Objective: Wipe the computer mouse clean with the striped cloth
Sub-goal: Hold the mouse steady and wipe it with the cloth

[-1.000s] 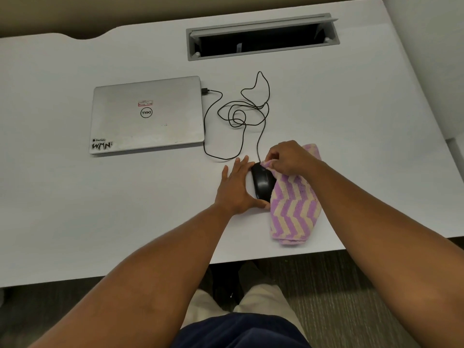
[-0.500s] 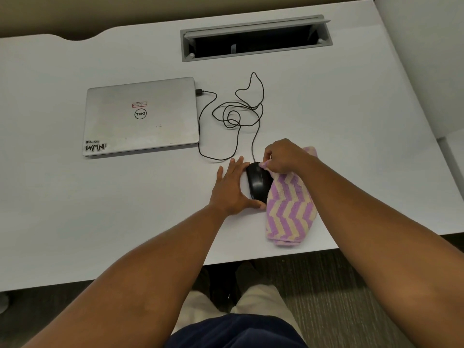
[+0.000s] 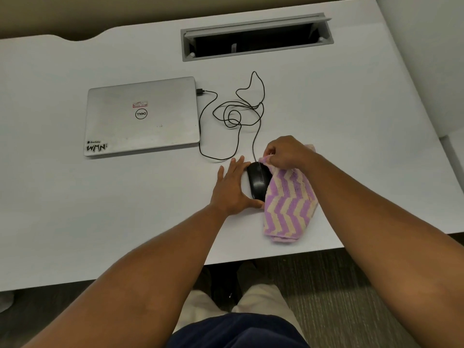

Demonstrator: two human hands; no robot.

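Fingers [image 3: 272,156] pinch striped cloth [image 3: 288,204] edge over mouse [image 3: 257,182] near desk edge [image 3: 276,254].

Person, seen from the head camera. Both forearms were bare to the lower frame edge, with no sleeves showing. Left hand [image 3: 232,188] and right hand [image 3: 286,151] wore no gloves. Lower centre of the frame: a dark navy garment [image 3: 238,331] across the lap. Above it, light beige trousers [image 3: 261,300] covered both legs. Dark footwear [image 3: 223,285] showed between them, indistinct.
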